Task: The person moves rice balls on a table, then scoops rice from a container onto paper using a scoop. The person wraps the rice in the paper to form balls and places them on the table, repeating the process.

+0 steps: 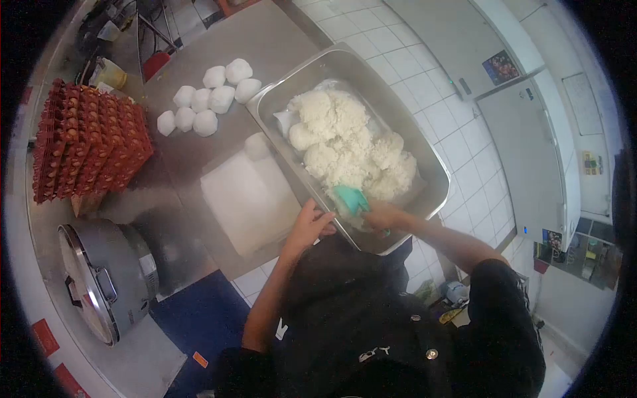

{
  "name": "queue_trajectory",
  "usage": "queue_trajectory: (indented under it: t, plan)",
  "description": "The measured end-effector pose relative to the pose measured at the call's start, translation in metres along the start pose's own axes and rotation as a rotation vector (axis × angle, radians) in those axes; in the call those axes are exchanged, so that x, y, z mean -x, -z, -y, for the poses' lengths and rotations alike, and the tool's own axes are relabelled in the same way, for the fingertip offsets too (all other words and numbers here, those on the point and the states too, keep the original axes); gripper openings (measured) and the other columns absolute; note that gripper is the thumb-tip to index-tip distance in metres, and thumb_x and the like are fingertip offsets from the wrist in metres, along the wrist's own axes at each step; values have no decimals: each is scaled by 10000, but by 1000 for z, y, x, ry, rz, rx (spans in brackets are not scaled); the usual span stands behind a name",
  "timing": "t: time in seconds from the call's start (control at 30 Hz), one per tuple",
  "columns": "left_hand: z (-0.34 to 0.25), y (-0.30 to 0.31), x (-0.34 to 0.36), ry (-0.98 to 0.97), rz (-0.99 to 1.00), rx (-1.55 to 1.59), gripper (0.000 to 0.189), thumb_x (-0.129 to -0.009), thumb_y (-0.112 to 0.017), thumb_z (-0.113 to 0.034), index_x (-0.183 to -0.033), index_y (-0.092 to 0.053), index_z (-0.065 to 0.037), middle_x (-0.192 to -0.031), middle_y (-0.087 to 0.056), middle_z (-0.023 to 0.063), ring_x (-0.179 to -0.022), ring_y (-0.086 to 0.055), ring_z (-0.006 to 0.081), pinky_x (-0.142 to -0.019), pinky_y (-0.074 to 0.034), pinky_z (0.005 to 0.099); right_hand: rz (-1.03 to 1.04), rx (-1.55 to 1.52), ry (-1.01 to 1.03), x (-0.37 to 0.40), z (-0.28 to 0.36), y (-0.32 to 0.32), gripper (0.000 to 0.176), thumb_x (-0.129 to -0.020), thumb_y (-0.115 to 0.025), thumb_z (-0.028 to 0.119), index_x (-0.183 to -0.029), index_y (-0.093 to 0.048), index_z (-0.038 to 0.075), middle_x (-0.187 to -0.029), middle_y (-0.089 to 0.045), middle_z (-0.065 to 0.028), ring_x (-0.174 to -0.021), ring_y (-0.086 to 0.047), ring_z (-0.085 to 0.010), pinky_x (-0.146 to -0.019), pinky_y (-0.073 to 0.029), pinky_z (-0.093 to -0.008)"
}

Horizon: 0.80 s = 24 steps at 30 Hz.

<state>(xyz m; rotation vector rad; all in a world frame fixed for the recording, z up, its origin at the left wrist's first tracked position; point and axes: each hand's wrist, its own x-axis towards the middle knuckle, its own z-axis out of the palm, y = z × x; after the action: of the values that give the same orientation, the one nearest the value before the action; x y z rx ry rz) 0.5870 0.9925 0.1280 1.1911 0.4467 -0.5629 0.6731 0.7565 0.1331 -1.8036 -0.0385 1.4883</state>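
Here's the right hand (385,217), fist closed firmly round a teal scoop (348,197), and its head is right in among the white rice (338,142)! The left hand (312,229) is just beside it, fingers bent and touching the rim of the big metal pan (381,106); whether they truly grip that rim, I cannot tell. The rice, in crumbly heaps and rounder mounds, fills the pan's middle, straight ahead of the right hand.

Now out to the left hand's left: white sheets (249,199) lie flat on the metal tabletop (275,30), with 1 pale lump (257,146) at their far edge. Farther ahead, 9 white bundles (205,123) sit bunched together, left of the pan.

Wide left of the left hand, there's a large lidded cooker (126,272), a blue mat (199,325) just beside it, and beyond them a tall stack of red egg trays (93,142). Over past the right hand, white tiles (458,159) run out to 2 pale cabinets (524,152)!
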Motion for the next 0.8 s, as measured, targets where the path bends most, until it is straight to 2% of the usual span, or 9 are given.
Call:
queue_trajectory:
  t: [0.07,0.17,0.2,0.37,0.57,0.63,0.7,0.77,0.8]
  plan:
    - [0,1,-4,-13,5,-7,430,-971,-649,-153,-1298,-400,-26,-1027,-663,169,-777,-704,214,-686,-622,340,-108,-16,31,0,-4,-16,340,-958,-489,160,-1206,-484,-73,-840,-627,-213,-665,-671,-274,-495,-520,-408]
    - [2,2,-5,-20,9,-20,412,-971,-649,-145,-1280,-406,-21,-1014,-667,170,-763,-708,218,-682,-624,341,-610,487,309,-64,-84,-54,416,-909,-552,132,-1190,-457,-161,-899,-655,-245,-723,-691,-310,-528,-535,-426]
    - [-1,2,-7,-30,1,-29,405,-971,-648,-144,-1274,-409,-22,-1013,-669,173,-760,-709,220,-683,-624,343,-576,472,336,-91,-104,-52,427,-889,-562,119,-1170,-456,-185,-890,-661,-245,-707,-692,-319,-537,-538,-431]
    - [-1,0,-4,-38,14,-4,391,-973,-644,-134,-1274,-419,-27,-1038,-675,187,-767,-717,229,-683,-626,345,116,272,96,-23,-19,6,360,-821,-590,84,-1065,-516,-170,-795,-674,-206,-628,-678,-332,-545,-542,-426]
    - [-7,2,-3,-74,26,8,397,-972,-644,-125,-1296,-433,-34,-1057,-676,180,-788,-725,236,-683,-624,341,210,421,-102,20,19,32,168,-903,-549,145,-982,-586,1,-675,-602,-89,-544,-613,-205,-417,-454,-335]
    - [-7,4,-1,-60,40,-7,396,-970,-646,-126,-1299,-444,-37,-1054,-678,174,-787,-724,234,-687,-623,340,468,370,543,-44,-57,53,155,-962,-508,179,-972,-568,37,-625,-505,-22,-477,-516,-133,-379,-390,-288]
    - [-6,6,3,-74,36,3,402,-970,-652,-142,-1300,-450,-36,-1049,-677,171,-787,-725,234,-687,-619,334,657,128,441,-51,-57,72,179,-1014,-475,219,-967,-548,63,-596,-414,31,-432,-415,-73,-350,-327,-246]
    - [-2,12,2,-102,26,-12,406,-969,-659,-161,-1298,-459,-32,-1043,-676,168,-798,-727,235,-686,-613,326,680,-289,-416,-4,3,79,218,-1057,-450,265,-967,-524,80,-587,-329,69,-408,-310,-26,-330,-265,-210]
    - [6,16,-2,-115,21,-28,408,-968,-663,-171,-1295,-465,-29,-1039,-676,165,-809,-728,236,-686,-609,322,730,-487,-432,7,-3,79,271,-1088,-415,309,-1055,-524,63,-590,-300,83,-408,-262,16,-313,-209,-181]
